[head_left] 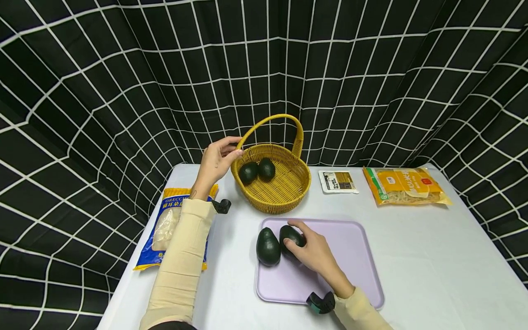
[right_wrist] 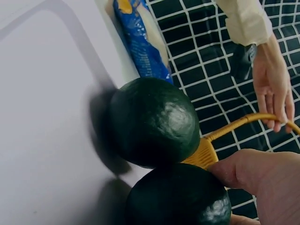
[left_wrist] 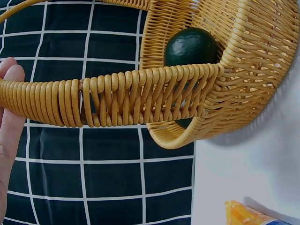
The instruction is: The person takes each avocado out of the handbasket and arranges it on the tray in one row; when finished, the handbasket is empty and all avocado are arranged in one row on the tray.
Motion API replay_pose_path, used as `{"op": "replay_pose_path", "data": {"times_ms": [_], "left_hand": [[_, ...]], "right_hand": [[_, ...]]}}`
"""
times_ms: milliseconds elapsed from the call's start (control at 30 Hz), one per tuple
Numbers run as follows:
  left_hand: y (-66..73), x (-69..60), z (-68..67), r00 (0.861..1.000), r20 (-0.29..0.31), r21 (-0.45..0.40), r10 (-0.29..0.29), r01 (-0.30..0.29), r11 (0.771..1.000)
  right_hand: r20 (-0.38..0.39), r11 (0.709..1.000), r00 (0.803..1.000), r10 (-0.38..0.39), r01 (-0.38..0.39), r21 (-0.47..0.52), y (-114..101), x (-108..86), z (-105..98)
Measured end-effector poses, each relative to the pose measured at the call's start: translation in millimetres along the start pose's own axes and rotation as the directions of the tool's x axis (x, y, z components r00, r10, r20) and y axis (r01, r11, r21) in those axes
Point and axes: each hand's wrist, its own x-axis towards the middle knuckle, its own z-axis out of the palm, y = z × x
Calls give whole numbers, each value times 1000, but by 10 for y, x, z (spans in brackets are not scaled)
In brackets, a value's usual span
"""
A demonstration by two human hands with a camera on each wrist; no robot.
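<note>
My left hand (head_left: 216,159) pinches the handle (head_left: 270,118) of a yellow wicker basket (head_left: 290,185) between thumb and fingers. Two dark green avocados lie at the left inside that basket, a round-looking one (head_left: 248,173) and another (head_left: 266,169). Below it, my right hand (head_left: 316,251) grips an avocado (head_left: 291,235) with thumb and fingers on either side, over a pale purple tray (head_left: 350,266). Just left of the held one, a second avocado (head_left: 268,247) rests on the tray. In the right wrist view, the held avocado (right_wrist: 178,199) appears against its neighbour (right_wrist: 152,123).
Partly under the left forearm lies a blue and yellow pasta bag (head_left: 169,224). Right of the basket are a small white and brown packet (head_left: 338,182) and an orange noodle bag (head_left: 406,185). A black gridded curtain (head_left: 330,68) surrounds the white table (head_left: 433,256).
</note>
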Motion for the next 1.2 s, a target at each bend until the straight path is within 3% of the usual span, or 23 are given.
{"op": "replay_pose_path", "data": {"times_ms": [233,633,1200], "left_hand": [[-16,-7,-1,1000,-2,5,-11,11,1000],[-12,-3,-4,1000,-6,9,-20,20,1000],[-5,3,-2,1000,5,-2,-16,16,1000]], "right_hand": [[11,1000,1000,-6,6,-16,34,-31,19],[126,999,992,13,-9,-33,12,-7,-101],[154,999,988,31,-28,-21,55,35,-167]]}}
